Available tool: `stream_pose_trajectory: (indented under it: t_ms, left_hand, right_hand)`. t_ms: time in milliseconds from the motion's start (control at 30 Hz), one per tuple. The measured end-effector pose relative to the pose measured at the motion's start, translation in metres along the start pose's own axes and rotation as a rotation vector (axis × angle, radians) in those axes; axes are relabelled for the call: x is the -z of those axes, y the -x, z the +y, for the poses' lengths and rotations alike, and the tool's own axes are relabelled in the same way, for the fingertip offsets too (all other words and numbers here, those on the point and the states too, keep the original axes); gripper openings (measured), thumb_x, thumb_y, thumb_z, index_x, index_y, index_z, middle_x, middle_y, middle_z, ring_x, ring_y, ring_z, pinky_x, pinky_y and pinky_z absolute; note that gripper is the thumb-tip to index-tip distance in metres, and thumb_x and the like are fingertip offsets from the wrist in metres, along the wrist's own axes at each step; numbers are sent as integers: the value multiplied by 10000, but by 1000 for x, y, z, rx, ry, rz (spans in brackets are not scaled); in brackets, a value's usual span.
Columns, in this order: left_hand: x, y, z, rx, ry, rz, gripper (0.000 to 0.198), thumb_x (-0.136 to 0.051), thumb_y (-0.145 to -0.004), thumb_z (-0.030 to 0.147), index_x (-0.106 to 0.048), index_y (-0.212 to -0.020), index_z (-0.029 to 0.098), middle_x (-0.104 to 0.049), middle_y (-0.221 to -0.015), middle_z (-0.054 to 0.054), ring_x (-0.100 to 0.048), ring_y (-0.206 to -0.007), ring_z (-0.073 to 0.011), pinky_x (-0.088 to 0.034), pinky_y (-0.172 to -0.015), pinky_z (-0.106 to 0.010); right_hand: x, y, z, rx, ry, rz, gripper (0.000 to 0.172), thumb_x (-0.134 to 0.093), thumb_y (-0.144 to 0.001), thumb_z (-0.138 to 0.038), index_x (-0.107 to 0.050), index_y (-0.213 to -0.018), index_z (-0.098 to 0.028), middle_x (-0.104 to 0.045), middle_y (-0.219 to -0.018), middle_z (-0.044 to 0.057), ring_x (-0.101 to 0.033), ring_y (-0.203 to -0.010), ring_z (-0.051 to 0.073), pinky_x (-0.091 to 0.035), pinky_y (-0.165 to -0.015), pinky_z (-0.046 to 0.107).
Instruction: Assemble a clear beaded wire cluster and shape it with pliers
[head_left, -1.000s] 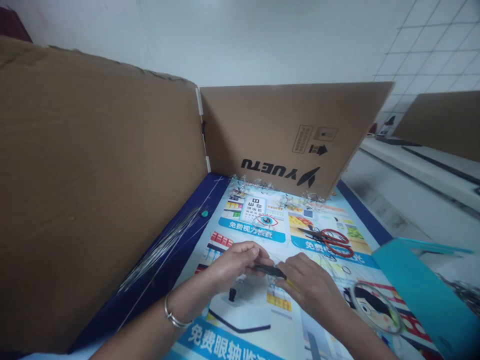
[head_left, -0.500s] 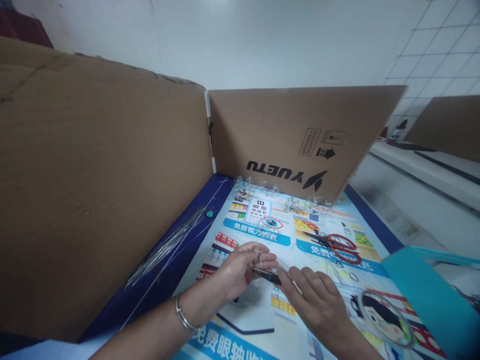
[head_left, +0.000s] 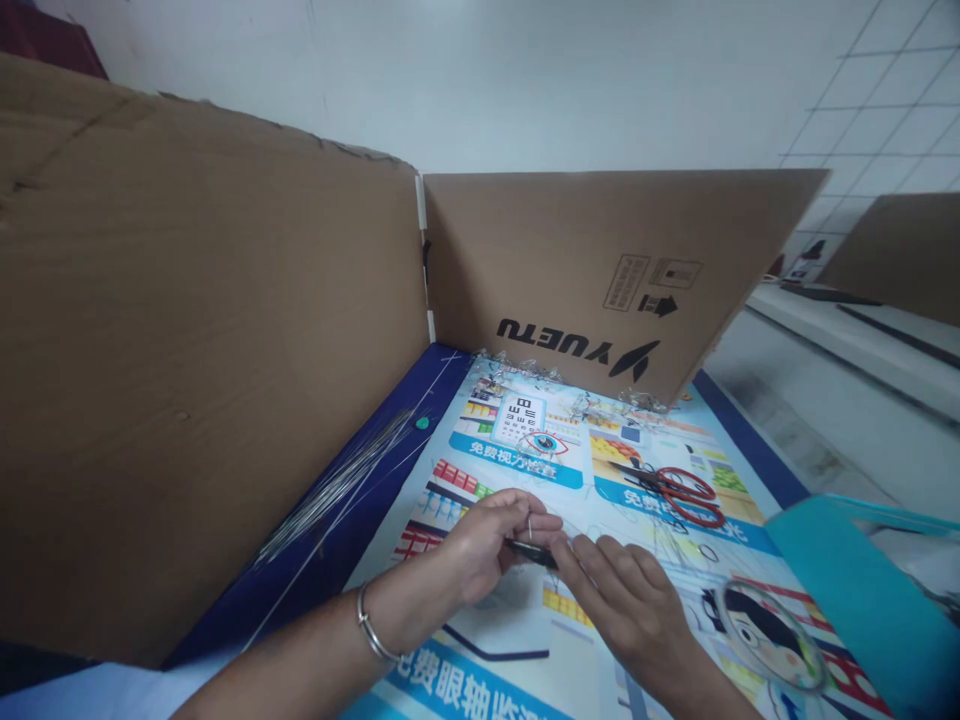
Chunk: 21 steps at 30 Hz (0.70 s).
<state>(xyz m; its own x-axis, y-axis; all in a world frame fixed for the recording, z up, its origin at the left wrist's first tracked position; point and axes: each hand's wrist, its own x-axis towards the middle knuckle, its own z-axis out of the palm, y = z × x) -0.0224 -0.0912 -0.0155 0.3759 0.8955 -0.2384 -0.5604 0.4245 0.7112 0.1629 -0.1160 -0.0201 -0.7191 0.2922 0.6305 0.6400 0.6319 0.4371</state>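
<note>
My left hand (head_left: 480, 545), with a silver bangle on its wrist, pinches a short thin metal pin (head_left: 529, 527) upright between thumb and fingers. My right hand (head_left: 626, 600) is closed on a small dark tool (head_left: 531, 551), whose tip meets the fingers of the left hand. Both hands hover just above a printed blue poster (head_left: 517, 640) that covers the table. I cannot make out the tool's exact kind.
Red-handled scissors (head_left: 679, 490) lie beyond the hands. A bundle of thin wires (head_left: 337, 485) lies along the left cardboard wall (head_left: 187, 350). Another cardboard panel (head_left: 600, 280) stands behind. A teal box (head_left: 855, 590) sits at right, and a clear round ring (head_left: 765, 630) lies near it.
The view has shifted slightly. My left hand has turned and now holds the small pin upright; the right hand with the dark tool has stayed against it.
</note>
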Motion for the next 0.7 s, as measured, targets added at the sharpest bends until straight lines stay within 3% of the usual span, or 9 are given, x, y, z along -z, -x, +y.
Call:
stream_pose_trajectory:
  t_ms: [467,700]
  left_hand:
    - [-2,1,0,31,-41,35,164,-637,-772,277,-586,-789,122,-709,-855,-132,-663,-767,-206,-447,-740,-312]
    - [-1,1,-2,-10,-44,0,194,-636,-776,301,-580,-807,118,-702,-874,-141,-665,-803,-227,-451,-770,-349]
  right_hand:
    - [-2,3,1,1,-42,-10,262,-470,-852,-66,-614,-1063,-125,-674,-941,94,-577,-848,244,-387,-724,401]
    - [-3,0,0,-56,-96,-47,235,-562,-841,-159,-608,-1070,-133,-651,-914,93,-588,-824,237,-396,-692,384]
